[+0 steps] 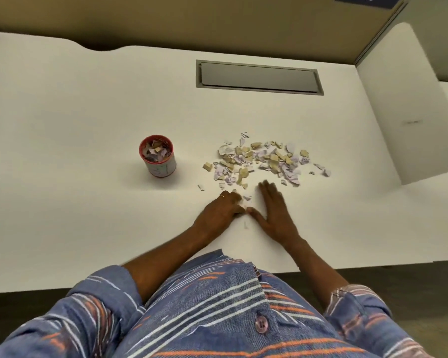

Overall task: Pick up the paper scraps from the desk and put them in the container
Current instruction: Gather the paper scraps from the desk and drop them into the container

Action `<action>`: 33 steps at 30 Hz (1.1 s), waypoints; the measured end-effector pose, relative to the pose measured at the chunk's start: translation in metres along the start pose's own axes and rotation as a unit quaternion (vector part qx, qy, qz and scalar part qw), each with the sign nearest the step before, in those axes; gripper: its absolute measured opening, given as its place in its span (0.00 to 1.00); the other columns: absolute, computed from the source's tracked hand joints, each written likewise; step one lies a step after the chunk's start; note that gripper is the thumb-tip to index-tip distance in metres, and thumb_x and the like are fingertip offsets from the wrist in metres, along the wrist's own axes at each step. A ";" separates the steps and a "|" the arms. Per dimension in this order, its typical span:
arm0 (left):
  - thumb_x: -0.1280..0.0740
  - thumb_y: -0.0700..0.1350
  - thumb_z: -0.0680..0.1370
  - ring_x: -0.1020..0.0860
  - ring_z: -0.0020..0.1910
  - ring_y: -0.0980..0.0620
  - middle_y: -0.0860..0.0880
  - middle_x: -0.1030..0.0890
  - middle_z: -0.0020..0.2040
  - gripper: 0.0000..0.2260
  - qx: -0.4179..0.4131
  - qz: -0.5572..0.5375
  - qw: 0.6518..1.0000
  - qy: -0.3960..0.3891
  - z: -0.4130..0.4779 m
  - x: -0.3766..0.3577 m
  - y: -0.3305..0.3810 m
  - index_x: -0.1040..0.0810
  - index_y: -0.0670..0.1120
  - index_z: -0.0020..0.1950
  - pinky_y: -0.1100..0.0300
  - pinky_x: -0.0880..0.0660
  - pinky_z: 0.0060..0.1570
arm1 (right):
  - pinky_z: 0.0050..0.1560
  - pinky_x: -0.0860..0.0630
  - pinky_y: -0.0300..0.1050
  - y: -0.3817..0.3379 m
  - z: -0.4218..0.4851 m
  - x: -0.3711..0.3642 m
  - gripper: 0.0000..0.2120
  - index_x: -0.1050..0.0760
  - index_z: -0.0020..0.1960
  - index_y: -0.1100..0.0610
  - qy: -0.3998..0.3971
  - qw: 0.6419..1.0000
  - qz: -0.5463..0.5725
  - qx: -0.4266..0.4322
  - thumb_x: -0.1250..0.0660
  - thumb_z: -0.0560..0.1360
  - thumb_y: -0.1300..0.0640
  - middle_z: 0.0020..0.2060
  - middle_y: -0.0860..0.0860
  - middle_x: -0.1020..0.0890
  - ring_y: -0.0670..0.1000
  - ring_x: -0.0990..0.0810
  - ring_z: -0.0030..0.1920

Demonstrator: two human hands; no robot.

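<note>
As you look down from the head camera, your two bare hands rest on the wide white counter [75, 104] in front of you. Your left hand [221, 209] is curled, with its fingers bent over a few small white paper bits at its tips; you cannot tell if it truly pinches them or only covers them. Your right hand [272, 209] lies flat and open, palm down, fingers stretched out toward the far side. The two hands sit close together, with the thumb of the right one near the fingertips of the left.

Just past your hands lies the big pile of torn tan, white and pale purple paper scraps [264, 158], spread loose on the counter. The tips of your right hand nearly reach its near edge. A few stray scraps sit apart from the pile, some near your left hand and one small bit between your wrists.

To the left of the pile, well apart from it, stands the small round container with a red rim and a white side [159, 161]. It is upright and has paper scraps in it up near the top.

Farther back, a grey rectangular flap [259, 77] is set into the counter. At the bottom you see your blue striped shirt [217, 311] with its sleeves rolled up.
</note>
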State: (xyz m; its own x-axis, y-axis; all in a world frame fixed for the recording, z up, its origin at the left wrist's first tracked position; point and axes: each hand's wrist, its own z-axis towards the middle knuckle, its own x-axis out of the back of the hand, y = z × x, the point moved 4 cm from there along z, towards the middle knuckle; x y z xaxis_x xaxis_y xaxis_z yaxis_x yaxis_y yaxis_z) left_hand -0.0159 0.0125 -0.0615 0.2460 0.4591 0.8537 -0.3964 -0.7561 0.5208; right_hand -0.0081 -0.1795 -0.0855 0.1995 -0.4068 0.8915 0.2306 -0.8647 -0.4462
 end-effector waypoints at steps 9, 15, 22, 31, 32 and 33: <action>0.28 0.43 0.75 0.21 0.49 0.47 0.48 0.16 0.50 0.06 -0.006 0.047 0.994 0.098 -0.002 0.025 -0.030 0.14 0.45 0.50 0.54 0.22 0.44 | 0.73 0.32 0.49 -0.031 0.021 -0.012 0.21 0.31 0.75 0.57 -0.026 0.979 -0.031 0.200 0.37 0.82 0.62 0.75 0.55 0.31 0.56 0.32 0.75; 0.26 0.49 0.72 0.23 0.57 0.45 0.48 0.19 0.57 0.13 0.062 0.068 0.986 0.138 0.013 0.047 -0.047 0.17 0.50 0.55 0.51 0.23 0.49 | 0.58 0.19 0.53 0.002 -0.013 0.017 0.15 0.21 0.65 0.55 0.007 0.982 -0.054 0.178 0.38 0.82 0.54 0.67 0.52 0.21 0.54 0.21 0.65; 0.47 0.74 0.73 0.51 0.79 0.43 0.50 0.46 0.80 0.35 0.128 0.080 0.988 -0.019 0.027 0.020 -0.054 0.39 0.61 0.76 0.40 0.48 0.75 | 0.80 0.51 0.50 0.067 -0.092 0.048 0.43 0.47 0.81 0.50 0.006 0.999 0.012 -0.032 0.33 0.75 0.34 0.82 0.47 0.48 0.48 0.52 0.81; 0.35 0.74 0.68 0.47 0.79 0.49 0.50 0.41 0.79 0.43 0.035 -0.025 0.999 -0.021 -0.006 0.001 -0.016 0.40 0.56 0.78 0.48 0.41 0.76 | 0.81 0.55 0.54 0.021 -0.059 0.011 0.55 0.59 0.82 0.55 -0.019 0.999 -0.026 0.012 0.39 0.72 0.25 0.82 0.51 0.58 0.52 0.60 0.82; 0.33 0.73 0.67 0.47 0.79 0.49 0.49 0.41 0.79 0.45 0.023 -0.021 0.999 -0.019 -0.011 -0.003 -0.010 0.41 0.54 0.78 0.50 0.42 0.76 | 0.81 0.55 0.53 0.012 -0.049 0.006 0.53 0.59 0.82 0.56 -0.021 0.999 -0.029 0.035 0.39 0.73 0.25 0.82 0.52 0.57 0.52 0.59 0.82; 0.32 0.73 0.66 0.48 0.79 0.49 0.49 0.42 0.79 0.48 0.019 -0.017 0.999 -0.019 -0.016 -0.007 -0.003 0.43 0.52 0.79 0.52 0.45 0.77 | 0.81 0.54 0.53 0.005 -0.039 0.002 0.51 0.57 0.82 0.56 -0.020 0.998 -0.030 0.058 0.40 0.74 0.26 0.82 0.52 0.55 0.52 0.58 0.82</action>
State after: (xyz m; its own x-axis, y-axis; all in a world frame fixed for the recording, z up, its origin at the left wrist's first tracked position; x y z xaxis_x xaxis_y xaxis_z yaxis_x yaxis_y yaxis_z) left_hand -0.0300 0.0193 -0.0690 0.2919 0.4682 0.8340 -0.3530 -0.7577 0.5489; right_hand -0.0439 -0.1959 -0.0827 0.2200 -0.3417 0.9137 0.3521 -0.8457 -0.4010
